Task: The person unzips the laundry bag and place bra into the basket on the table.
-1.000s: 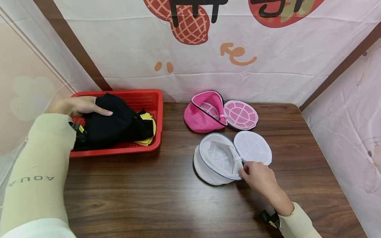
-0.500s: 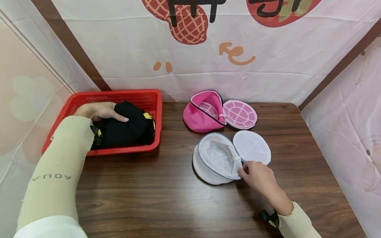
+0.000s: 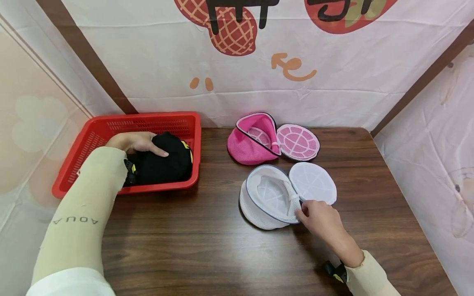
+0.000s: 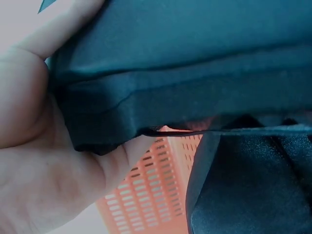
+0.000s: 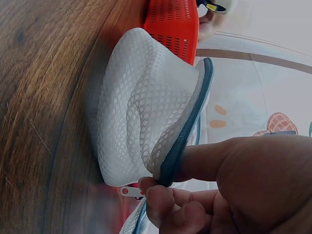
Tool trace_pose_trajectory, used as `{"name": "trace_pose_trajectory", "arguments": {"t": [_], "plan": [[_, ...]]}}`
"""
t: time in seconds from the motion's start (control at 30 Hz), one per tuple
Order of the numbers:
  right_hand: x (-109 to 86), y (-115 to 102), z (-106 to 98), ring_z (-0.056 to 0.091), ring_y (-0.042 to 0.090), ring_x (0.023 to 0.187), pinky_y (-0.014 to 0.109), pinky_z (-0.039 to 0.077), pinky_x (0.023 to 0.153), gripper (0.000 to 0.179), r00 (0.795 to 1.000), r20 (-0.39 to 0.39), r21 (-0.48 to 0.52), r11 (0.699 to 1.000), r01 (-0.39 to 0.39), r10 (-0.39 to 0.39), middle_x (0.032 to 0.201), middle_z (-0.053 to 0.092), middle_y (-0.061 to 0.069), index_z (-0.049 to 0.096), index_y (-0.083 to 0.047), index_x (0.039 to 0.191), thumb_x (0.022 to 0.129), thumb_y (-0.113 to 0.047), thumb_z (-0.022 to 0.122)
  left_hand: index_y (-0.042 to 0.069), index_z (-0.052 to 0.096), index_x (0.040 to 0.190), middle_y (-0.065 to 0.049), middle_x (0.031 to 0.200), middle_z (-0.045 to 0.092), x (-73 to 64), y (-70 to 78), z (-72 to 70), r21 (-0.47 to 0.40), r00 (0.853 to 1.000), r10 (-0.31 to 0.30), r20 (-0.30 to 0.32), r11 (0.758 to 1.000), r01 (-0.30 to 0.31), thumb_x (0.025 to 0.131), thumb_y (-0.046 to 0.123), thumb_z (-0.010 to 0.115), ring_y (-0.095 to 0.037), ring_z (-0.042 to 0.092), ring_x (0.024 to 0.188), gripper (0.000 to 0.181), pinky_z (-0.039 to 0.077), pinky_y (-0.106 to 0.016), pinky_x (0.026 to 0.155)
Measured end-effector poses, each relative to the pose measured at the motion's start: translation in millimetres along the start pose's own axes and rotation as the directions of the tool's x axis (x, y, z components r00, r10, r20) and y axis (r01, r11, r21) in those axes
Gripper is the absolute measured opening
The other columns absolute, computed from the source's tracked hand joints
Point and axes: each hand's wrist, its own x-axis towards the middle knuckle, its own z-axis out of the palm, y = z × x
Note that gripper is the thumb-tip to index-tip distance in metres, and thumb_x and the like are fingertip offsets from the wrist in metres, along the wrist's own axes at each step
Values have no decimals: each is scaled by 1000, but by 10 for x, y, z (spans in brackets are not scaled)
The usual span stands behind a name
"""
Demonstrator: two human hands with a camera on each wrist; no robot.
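Observation:
My left hand (image 3: 138, 142) grips a folded black garment (image 3: 168, 160) inside the red basket; in the left wrist view its thumb and fingers lie on either side of the black cloth (image 4: 195, 92). My right hand (image 3: 321, 218) pinches the zippered rim of a white mesh laundry bag (image 3: 259, 209), which stands unzipped with its round lid (image 3: 312, 183) folded back to the right. The right wrist view shows thumb and fingers on the blue-grey zip edge (image 5: 187, 131), a zip pull (image 5: 130, 191) hanging just below.
The red plastic basket (image 3: 75, 158) stands at the table's back left, a bit of yellow cloth (image 3: 186, 145) showing at its right side. Behind the white bag sits an open pink mesh laundry bag (image 3: 248, 148) with its lid (image 3: 298, 142) laid back. A printed curtain (image 3: 148, 53) rises behind the table.
My left hand has moved right across the basket, bunching the black garment toward its right end and covering most of the yellow cloth. The right hand keeps its hold on the white bag's rim.

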Motion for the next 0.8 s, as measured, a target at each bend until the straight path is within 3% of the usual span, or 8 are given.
{"name": "trace_pose_trajectory", "arguments": {"t": [0.4, 0.8], "plan": [[10, -6, 3, 43, 15, 52, 29, 32, 45, 32, 1000, -6, 4, 1000, 5, -5, 55, 45, -4, 55, -17, 64, 92, -24, 68, -7, 27, 153, -27, 144, 47, -20, 14, 19, 49, 1000, -21, -20, 999, 22, 100, 48, 61, -40, 47, 129, 84, 39, -61, 111], [19, 4, 21, 43, 15, 52, 29, 32, 45, 33, 1000, 3, -3, 1000, 1, -1, 55, 45, -4, 55, -17, 64, 92, -26, 69, -8, 38, 149, -24, 137, 55, -37, 16, 64, 113, 1000, 11, -8, 994, -10, 97, 44, 67, -34, 55, 121, 79, 47, -55, 105]]}}
